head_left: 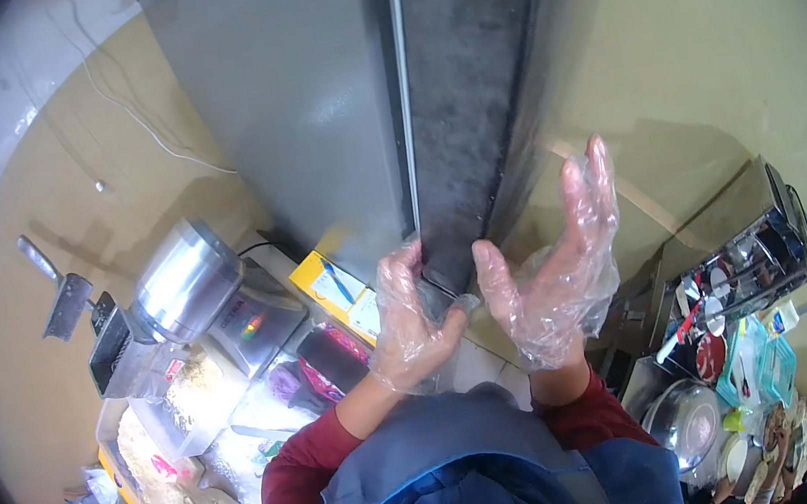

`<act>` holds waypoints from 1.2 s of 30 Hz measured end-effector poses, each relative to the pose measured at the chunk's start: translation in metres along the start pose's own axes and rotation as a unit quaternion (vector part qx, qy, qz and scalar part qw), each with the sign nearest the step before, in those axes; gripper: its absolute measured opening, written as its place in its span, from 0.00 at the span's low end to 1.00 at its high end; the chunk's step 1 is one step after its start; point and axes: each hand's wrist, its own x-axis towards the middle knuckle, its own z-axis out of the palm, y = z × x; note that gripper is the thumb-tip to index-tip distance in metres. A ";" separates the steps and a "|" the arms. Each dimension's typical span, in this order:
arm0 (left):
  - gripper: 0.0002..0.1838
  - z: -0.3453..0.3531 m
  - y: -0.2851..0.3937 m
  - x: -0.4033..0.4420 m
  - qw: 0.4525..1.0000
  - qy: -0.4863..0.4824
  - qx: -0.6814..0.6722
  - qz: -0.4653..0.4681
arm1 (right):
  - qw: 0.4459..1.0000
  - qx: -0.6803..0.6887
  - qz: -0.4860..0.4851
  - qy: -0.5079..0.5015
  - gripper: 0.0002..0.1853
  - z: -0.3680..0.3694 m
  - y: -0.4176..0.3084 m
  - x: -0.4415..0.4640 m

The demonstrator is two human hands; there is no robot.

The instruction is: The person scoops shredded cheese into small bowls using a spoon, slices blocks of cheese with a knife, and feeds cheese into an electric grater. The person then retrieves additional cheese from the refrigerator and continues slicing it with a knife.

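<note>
My left hand (407,317), in a thin clear plastic glove, is held up in front of my apron. Its thumb points away from the other fingers, and I see nothing in its grasp. To its right my right hand (564,288) wears the same kind of loose clear glove, fingers raised and thumb well apart, also holding nothing. Both hands are nearest the lower end of a tall grey cabinet or fridge (303,93) with a dark side panel (462,73). Whether the left fingertips touch it, I cannot tell.
Left, a steel-bowled machine (187,279) stands beside a white tub (148,424) of pale flour-like powder. A yellow box (310,273) with a blue pen lies nearer. At right are a rack of utensils (730,282), green baskets (759,359) and a metal bowl (684,422).
</note>
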 end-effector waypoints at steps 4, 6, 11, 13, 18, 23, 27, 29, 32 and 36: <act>0.40 0.001 0.018 -0.005 0.998 -0.062 0.008 0.004 | 0.997 -0.073 -0.014 -0.026 0.47 -0.001 0.000 -0.002; 0.40 0.017 0.023 -0.016 0.984 -0.138 -0.103 0.056 | 0.983 -0.172 -0.018 0.063 0.45 -0.016 0.012 -0.005; 0.34 0.046 0.044 0.001 0.928 -0.277 -0.187 0.163 | 0.947 -0.225 0.098 0.205 0.38 -0.087 0.058 0.004; 0.33 0.045 0.035 0.020 0.936 -0.236 -0.179 0.188 | 0.939 -0.223 0.131 0.229 0.37 -0.109 0.081 0.005; 0.30 0.020 0.014 0.039 0.964 -0.172 -0.111 0.169 | 0.927 -0.211 0.177 0.255 0.32 -0.152 0.145 0.000; 0.28 0.019 -0.004 0.036 0.961 -0.208 -0.132 0.123 | 0.909 -0.188 0.263 0.264 0.30 -0.184 0.194 -0.003; 0.28 0.029 -0.004 0.051 0.967 -0.198 -0.123 0.105 | 0.874 -0.293 0.038 0.386 0.23 -0.156 0.164 0.010; 0.27 0.031 0.001 0.063 0.976 -0.174 -0.055 0.117 | 0.916 -0.049 -0.079 0.390 0.24 -0.104 0.152 0.016; 0.27 0.042 0.010 0.088 0.985 -0.109 0.009 0.133 | 0.992 0.061 -0.038 0.099 0.18 -0.007 0.139 0.043; 0.26 0.050 0.025 0.127 0.987 -0.027 0.115 0.108 | 0.950 0.305 0.053 -0.035 0.20 0.131 0.203 0.109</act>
